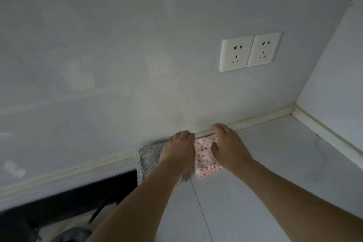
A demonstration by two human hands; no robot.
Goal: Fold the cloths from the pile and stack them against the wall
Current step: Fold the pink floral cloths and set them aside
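A folded pink cloth with small red flowers [204,160] lies on the white counter against the wall's base trim. To its left lies a folded grey-white dotted cloth [146,160], also against the wall. My left hand [177,149] rests palm down across the seam between the two cloths, its fingers reaching the trim. My right hand [227,146] presses flat on the pink cloth's right part, fingertips at the trim and thumb on the fabric. The pile is out of view.
Two white wall sockets [249,52] sit above the cloths. The white counter [275,163] runs right to a corner with a side wall [337,76]. A dark cooktop [82,198] and dark objects lie at the lower left.
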